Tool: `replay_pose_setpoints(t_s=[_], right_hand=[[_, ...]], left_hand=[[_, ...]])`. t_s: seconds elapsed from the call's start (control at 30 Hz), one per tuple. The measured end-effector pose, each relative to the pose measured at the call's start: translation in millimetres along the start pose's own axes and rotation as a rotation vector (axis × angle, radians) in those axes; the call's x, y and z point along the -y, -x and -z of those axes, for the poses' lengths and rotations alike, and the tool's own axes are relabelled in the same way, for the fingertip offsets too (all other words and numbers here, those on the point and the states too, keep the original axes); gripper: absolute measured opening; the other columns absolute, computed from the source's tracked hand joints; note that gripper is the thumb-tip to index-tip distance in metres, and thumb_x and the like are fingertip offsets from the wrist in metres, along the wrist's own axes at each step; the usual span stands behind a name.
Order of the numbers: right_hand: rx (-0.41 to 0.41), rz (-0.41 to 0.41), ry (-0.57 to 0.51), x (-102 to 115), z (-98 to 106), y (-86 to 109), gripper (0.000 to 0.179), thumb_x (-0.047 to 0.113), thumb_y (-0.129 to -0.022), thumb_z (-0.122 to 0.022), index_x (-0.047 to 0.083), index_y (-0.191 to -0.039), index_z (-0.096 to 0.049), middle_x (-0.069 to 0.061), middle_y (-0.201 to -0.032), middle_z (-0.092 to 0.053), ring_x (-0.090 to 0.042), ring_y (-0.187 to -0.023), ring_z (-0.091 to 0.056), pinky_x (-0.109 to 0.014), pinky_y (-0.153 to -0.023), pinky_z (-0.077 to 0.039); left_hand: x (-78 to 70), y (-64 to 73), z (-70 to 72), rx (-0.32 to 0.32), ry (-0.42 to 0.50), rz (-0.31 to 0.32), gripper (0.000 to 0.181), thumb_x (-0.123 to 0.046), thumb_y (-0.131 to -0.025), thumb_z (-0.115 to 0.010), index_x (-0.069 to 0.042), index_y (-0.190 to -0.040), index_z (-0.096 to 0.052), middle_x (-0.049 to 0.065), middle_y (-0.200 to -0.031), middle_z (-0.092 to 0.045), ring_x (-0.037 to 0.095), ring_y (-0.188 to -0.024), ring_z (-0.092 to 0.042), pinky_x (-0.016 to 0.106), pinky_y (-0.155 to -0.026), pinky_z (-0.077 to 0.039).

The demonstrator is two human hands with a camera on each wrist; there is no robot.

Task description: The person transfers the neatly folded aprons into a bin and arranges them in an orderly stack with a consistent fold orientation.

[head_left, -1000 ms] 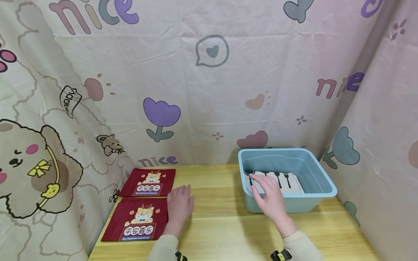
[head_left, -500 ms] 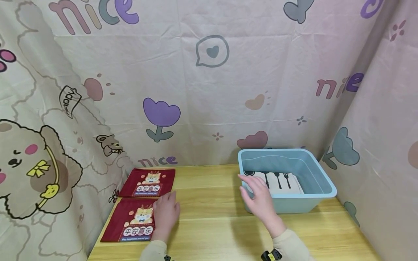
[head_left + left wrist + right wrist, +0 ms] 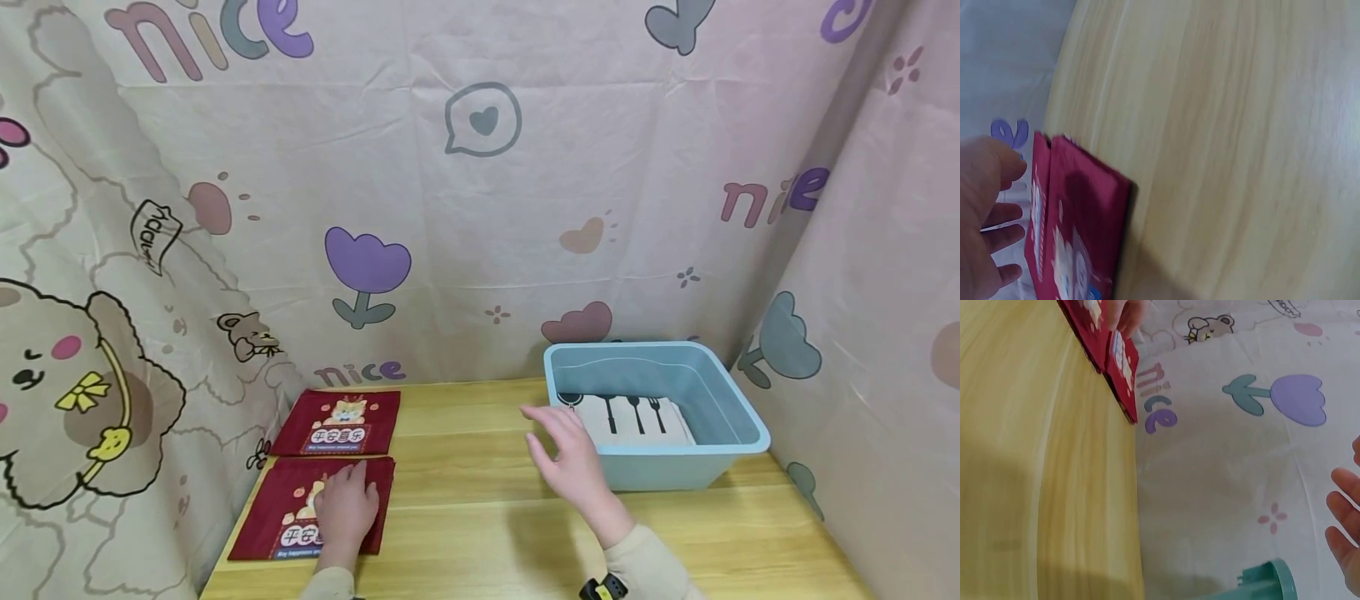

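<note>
Two flat dark red fabric pieces, each printed with a cartoon animal and white characters, lie one behind the other at the table's left. Over the front red fabric piece is my left hand, overlapping its print in the head view. The left wrist view shows that hand's fingers apart and loosely bent, with nothing between them. The back red fabric piece sits just beyond. My right hand hovers at the left front of the blue bin, thumb and fingers spread, holding nothing.
Inside the bin lies folded white cloth with black cutlery prints. A wooden tabletop spans between the red pieces and the bin. Printed curtain hangs behind the table and along both sides.
My left hand has moved left, from the right edge of the red pieces to over the front one. My right hand has moved left, away from over the bin.
</note>
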State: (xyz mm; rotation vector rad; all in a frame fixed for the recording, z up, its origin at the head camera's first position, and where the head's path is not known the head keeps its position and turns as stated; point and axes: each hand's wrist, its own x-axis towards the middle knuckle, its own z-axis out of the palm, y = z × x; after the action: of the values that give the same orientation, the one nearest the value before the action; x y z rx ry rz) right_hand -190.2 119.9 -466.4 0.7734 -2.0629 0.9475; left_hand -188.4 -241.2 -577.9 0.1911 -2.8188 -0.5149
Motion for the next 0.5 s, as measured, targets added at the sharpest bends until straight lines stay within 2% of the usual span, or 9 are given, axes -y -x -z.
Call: replay_pose_setpoints(t_s=[0.2, 0.5], right_hand=[[0.005, 0.023, -0.014, 9.0, -12.4, 3.6, 0.038, 0.005, -0.083, -0.069, 0.006, -0.120, -0.067, -0.005, -0.116, -0.069, -0.026, -0.104, -0.061, -0.041, -0.090, -0.047], [0.120, 0.000, -0.036, 22.9, -32.2, 19.0, 0.038, 0.008, -0.084, -0.070, 0.007, -0.122, -0.066, -0.003, -0.114, -0.069, -0.022, -0.107, -0.060, -0.038, -0.093, -0.049]], left_hand=[[19.8, 3.3, -0.3, 0.054, -0.004, 0.088, 0.044, -0.015, -0.091, -0.064, 0.008, -0.128, -0.058, 0.033, -0.124, -0.056, 0.053, -0.115, -0.049, 0.070, -0.089, -0.035], [34.7, 8.5, 7.4, 0.134, -0.011, 0.152, 0.048, -0.015, -0.090, -0.063, 0.005, -0.133, -0.055, 0.034, -0.127, -0.052, 0.054, -0.116, -0.047, 0.072, -0.091, -0.034]])
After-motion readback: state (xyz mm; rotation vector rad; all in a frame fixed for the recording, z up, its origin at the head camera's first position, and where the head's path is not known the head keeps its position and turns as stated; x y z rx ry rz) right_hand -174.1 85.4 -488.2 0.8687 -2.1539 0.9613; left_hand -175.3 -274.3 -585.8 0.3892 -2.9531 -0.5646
